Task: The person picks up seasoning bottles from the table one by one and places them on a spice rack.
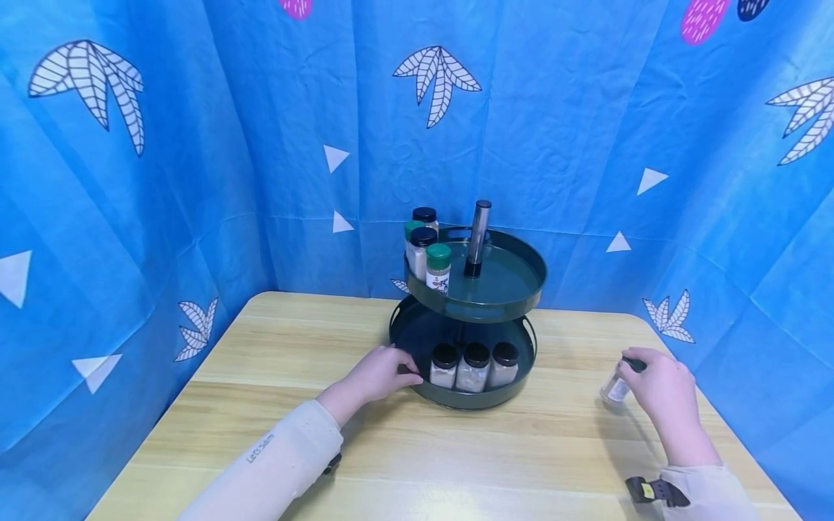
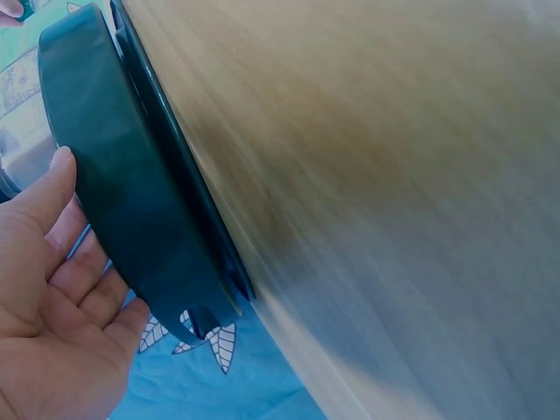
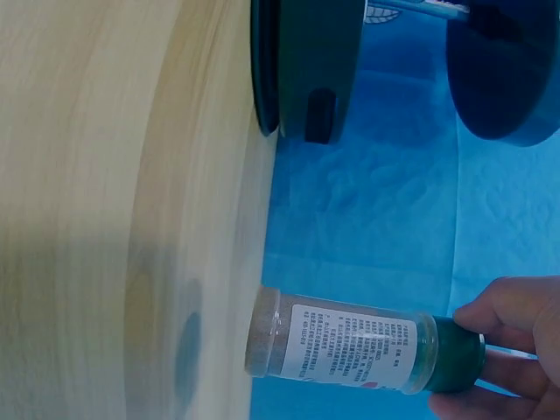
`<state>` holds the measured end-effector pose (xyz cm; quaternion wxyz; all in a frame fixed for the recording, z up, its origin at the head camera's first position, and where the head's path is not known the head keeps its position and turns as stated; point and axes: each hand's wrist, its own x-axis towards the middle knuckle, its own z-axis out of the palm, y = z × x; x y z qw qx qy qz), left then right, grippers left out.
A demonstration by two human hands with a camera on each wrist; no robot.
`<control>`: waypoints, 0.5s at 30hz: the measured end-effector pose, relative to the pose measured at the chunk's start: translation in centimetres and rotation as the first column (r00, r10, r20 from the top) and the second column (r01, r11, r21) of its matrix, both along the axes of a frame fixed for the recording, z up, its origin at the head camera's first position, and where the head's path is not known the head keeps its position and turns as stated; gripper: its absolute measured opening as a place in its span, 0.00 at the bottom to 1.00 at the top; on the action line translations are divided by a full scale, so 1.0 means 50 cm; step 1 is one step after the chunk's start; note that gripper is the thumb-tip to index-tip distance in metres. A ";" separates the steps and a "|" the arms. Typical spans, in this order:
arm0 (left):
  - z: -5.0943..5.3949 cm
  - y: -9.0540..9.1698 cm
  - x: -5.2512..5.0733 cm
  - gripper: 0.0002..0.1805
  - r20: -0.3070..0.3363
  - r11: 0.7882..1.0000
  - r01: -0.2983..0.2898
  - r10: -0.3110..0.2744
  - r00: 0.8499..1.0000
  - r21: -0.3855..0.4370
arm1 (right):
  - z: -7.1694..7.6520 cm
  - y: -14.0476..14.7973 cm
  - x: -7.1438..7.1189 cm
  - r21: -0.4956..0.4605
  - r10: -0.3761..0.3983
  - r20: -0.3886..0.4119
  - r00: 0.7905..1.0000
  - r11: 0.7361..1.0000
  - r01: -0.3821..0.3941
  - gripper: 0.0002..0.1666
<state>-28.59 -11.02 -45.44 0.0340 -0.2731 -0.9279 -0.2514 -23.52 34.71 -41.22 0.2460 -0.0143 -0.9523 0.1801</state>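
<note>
A dark green two-tier turntable rack [image 1: 476,312] stands on the table. My left hand [image 1: 381,373] holds the left front rim of its lower tray [image 2: 114,166]. The thumb lies at the rim's edge and the other fingers go partly behind the rim. At the table's right side my right hand [image 1: 664,387] pinches the green cap of a clear spice jar [image 3: 350,343] with a white printed label. The jar stands roughly upright, low over the table; whether its base touches the wood I cannot tell. Three black-capped jars [image 1: 473,369] sit at the lower tray's front.
Several spice jars [image 1: 438,269], with green or black caps, stand on the left of the upper tray [image 1: 504,282]. A metal post [image 1: 478,235] rises through that tray. Blue patterned curtain [image 1: 554,145] hangs around the back and sides of the wooden table [image 1: 293,333].
</note>
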 end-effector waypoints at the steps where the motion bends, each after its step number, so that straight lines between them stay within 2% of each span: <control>1: 0.001 0.000 0.000 0.07 -0.001 1.000 0.000 0.000 1.000 -0.001 | 0.002 -0.002 0.001 0.001 0.003 0.001 1.000 1.000 -0.003 0.16; 5: 0.002 0.001 0.001 0.07 0.001 1.000 -0.001 0.001 1.000 -0.001 | 0.008 -0.008 0.002 0.005 0.015 0.000 1.000 1.000 -0.015 0.17; 15: 0.002 0.000 0.002 0.07 0.005 1.000 0.000 0.000 1.000 0.007 | 0.014 -0.029 0.007 0.018 0.038 -0.078 0.996 0.999 -0.037 0.16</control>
